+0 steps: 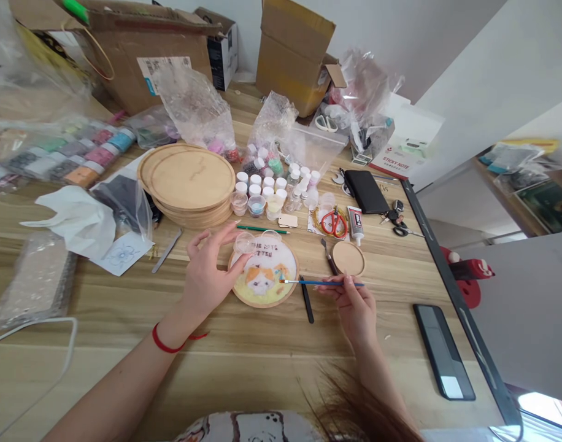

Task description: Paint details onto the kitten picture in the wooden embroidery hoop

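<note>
Bright, even light; soft shadows on the table (244,365); plastic wrap (35,101) at left blurred; edges stretched.

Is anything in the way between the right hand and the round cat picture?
Nothing visible blocks the blue brush in the right hand; its tip is at the right part of the round cat picture. Black tweezers lie on the table between hand and picture, the brush passing over their far end.
</note>
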Demonstrator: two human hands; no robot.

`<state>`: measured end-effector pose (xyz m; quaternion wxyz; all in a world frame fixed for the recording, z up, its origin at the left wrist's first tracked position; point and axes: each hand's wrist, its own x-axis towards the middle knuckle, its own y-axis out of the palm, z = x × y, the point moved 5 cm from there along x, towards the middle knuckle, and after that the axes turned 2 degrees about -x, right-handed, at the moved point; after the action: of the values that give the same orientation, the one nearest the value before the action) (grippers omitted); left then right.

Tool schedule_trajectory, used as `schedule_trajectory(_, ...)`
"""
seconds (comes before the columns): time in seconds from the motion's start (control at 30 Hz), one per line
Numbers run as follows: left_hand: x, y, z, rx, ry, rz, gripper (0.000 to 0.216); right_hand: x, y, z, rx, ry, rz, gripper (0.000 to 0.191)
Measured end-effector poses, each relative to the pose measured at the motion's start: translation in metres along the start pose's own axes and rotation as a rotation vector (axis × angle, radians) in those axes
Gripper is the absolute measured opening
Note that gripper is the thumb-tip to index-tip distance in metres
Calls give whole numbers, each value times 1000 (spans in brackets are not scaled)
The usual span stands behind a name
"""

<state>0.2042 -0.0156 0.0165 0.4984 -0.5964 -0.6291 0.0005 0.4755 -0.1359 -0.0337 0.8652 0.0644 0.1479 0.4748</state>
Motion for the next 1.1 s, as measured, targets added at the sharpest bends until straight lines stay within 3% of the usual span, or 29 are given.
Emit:
schedule_trajectory(0.23, -9, 11, -12, -74, 37, 158, 52, -10, 23, 47, -26, -258, 31, 25)
schedule_trajectory(0.53, -10, 6, -24, -127, 145, 122, 42, -27, 66, 72, -529, -584, 265, 22)
schedule_trajectory(0.73, -10, 5, -26, -116, 169, 112, 40, -24, 70, 61, -442, -456, 216, 25)
schedule_trajectory(0.93, -11, 4, -28, -113, 176, 82, 49, -7, 70, 30, -40, -88, 126, 34)
schedule_trajectory(1.1, -10, 5, -22, -93, 133, 74, 51, -4, 57, 33, 76, -69, 76, 30)
